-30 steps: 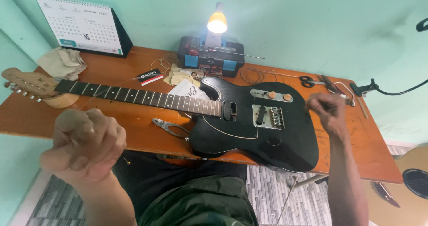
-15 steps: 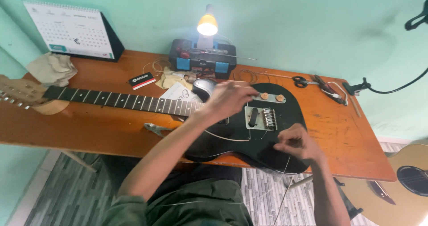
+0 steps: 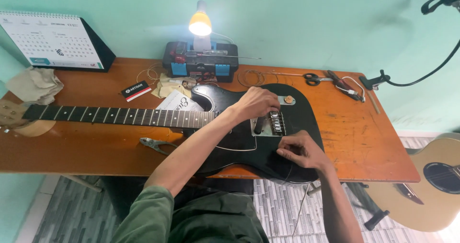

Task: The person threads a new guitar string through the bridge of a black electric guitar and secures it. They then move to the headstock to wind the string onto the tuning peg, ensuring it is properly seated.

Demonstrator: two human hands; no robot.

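A black electric guitar lies flat on the wooden desk, its dark neck pointing left. My left hand rests on the body at the metal bridge, fingers curled down over it; what is under them is hidden. My right hand sits on the lower body just behind the bridge, fingertips pinched together on a thin guitar string that trails off the desk's front edge toward the floor.
A black and blue toolbox and a lit lamp stand at the back. Also on the desk: calendar, cloth, pliers, scissors, coiled strings. An acoustic guitar stands at the right.
My left hand came down from near the camera onto the guitar's bridge. My right hand moved from the desk's right side to the lower body behind the bridge.
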